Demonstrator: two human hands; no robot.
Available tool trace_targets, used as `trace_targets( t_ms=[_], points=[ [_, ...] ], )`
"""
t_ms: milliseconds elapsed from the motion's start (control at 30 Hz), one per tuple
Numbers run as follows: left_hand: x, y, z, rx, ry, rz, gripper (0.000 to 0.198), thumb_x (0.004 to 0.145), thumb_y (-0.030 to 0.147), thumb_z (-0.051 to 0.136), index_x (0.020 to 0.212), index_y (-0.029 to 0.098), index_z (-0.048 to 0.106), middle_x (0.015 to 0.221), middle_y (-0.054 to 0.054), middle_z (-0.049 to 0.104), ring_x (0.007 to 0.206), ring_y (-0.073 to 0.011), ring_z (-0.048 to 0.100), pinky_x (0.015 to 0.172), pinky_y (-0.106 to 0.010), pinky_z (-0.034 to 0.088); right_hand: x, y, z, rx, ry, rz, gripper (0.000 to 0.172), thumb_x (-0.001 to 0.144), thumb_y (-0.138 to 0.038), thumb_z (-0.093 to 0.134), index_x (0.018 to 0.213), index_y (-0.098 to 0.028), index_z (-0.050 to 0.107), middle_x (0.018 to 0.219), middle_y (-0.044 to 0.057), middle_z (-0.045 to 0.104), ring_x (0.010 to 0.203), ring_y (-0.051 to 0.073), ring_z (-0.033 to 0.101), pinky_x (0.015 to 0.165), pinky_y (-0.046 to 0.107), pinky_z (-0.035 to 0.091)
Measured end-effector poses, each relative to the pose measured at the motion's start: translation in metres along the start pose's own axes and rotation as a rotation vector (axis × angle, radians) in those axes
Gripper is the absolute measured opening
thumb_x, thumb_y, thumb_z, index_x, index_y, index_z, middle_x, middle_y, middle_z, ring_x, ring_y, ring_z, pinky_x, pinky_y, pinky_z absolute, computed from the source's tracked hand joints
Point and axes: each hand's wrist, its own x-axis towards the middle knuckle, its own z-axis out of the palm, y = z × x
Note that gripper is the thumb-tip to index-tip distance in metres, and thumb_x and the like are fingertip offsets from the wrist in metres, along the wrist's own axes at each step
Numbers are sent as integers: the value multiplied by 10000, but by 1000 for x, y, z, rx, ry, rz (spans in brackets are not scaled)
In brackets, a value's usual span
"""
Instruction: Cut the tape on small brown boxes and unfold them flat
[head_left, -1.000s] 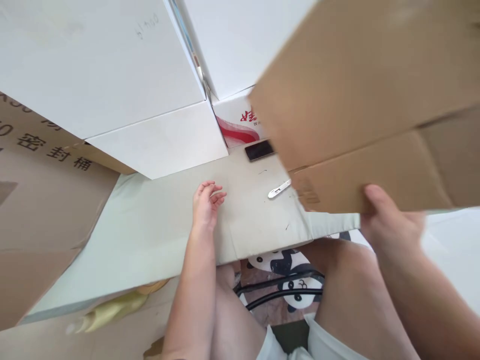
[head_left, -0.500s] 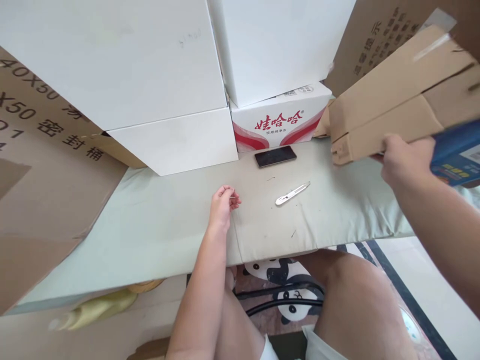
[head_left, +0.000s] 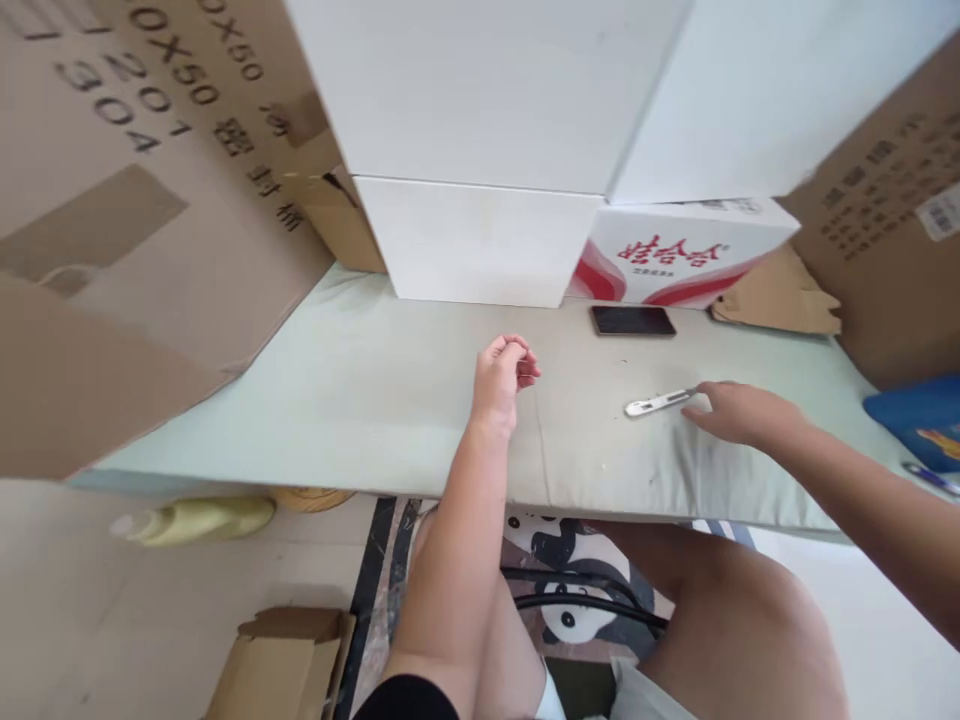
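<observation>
A white utility knife [head_left: 660, 403] lies on the pale green cloth-covered surface. At its right end is my right hand [head_left: 739, 412], with index finger and thumb apart on either side of the tip; whether they press on it I cannot tell. My left hand [head_left: 501, 380] rests over the cloth to the left of the knife, fingers curled and closed. Something thin and pale may sit between those fingers, too small to make out. A black phone [head_left: 634, 321] lies flat behind the knife.
White boxes [head_left: 480, 240] stand stacked at the back, beside a red-and-white carton [head_left: 682, 258]. Large brown cartons [head_left: 150, 300] flank both sides. A flattened cardboard piece [head_left: 780, 295], a blue package [head_left: 919, 420] and a pen [head_left: 932, 478] lie at the right.
The brown cardboard box that my right hand held is out of its grasp, and that hand has come left to the utility knife. My left hand stays closed. The view has turned left.
</observation>
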Motion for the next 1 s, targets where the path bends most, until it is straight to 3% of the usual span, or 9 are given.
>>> trace_targets(
  t_ms=[100, 233, 433, 533, 600, 700, 800, 900, 1000],
  points=[
    [-4, 12, -25, -76, 31, 28, 124, 615, 255, 578, 722, 200, 549, 625, 33, 571, 494, -89, 552, 491, -206, 375, 4, -72, -18, -50, 80, -318, 277, 802, -320, 608, 1040, -241, 728, 1108, 144, 744, 877, 304, 723, 725, 434, 536],
    [-6, 31, -65, -225, 151, 82, 114, 634, 256, 575, 729, 201, 541, 583, 47, 528, 485, -83, 510, 496, -204, 355, 5, -204, -23, -44, 168, -778, 215, 894, -298, 532, 968, -233, 723, 776, 56, 747, 680, 223, 687, 631, 342, 504],
    [-5, 52, -107, -452, 336, 125, 133, 595, 232, 563, 714, 195, 517, 558, 65, 461, 487, -67, 433, 494, -193, 306, 24, -408, -29, 2, 267, -1045, 361, 924, -162, 447, 1202, -207, 674, 1253, 129, 718, 1057, 270, 693, 848, 391, 545],
    [0, 58, -115, -510, 358, 121, 128, 582, 222, 549, 702, 196, 511, 548, 59, 438, 480, -73, 409, 488, -211, 283, 41, -492, -41, 32, 361, -1101, 380, 900, -127, 454, 1214, -190, 657, 1423, 164, 600, 1280, 324, 592, 1030, 493, 494],
    [4, 61, -118, -517, 367, 119, 103, 603, 213, 547, 697, 197, 509, 549, 53, 423, 477, -80, 402, 491, -227, 277, 51, -532, -43, 42, 402, -1130, 291, 899, -147, 477, 1111, -187, 673, 1536, 152, 499, 1460, 385, 422, 1164, 621, 345],
    [9, 62, -124, -523, 400, 135, 74, 634, 186, 548, 691, 197, 501, 557, 49, 409, 481, -79, 397, 506, -237, 277, 60, -563, -35, 12, 432, -1191, 223, 858, -196, 571, 1065, -170, 652, 1483, 153, 529, 1514, 441, 311, 1201, 722, 188],
    [11, 64, -132, -557, 437, 184, 70, 628, 178, 530, 680, 198, 489, 548, 51, 393, 478, -77, 379, 503, -239, 269, 60, -565, -25, -16, 474, -1232, 354, 877, -175, 544, 1229, -160, 579, 1223, 136, 657, 1345, 379, 512, 1201, 684, 210],
    [2, 71, -137, -550, 463, 220, 79, 629, 192, 526, 691, 207, 479, 540, 53, 384, 476, -84, 375, 496, -241, 278, 53, -545, -24, -7, 482, -1209, 346, 937, -114, 377, 1214, -168, 577, 1053, 102, 685, 1122, 302, 637, 1186, 631, 257],
    [-18, 85, -139, -473, 541, 334, 86, 634, 201, 530, 698, 218, 475, 531, 53, 379, 473, -93, 386, 487, -245, 282, 32, -496, -25, -44, 478, -1232, 269, 963, -159, 376, 1047, -185, 630, 984, 101, 682, 994, 281, 658, 1130, 568, 344]
  ],
)
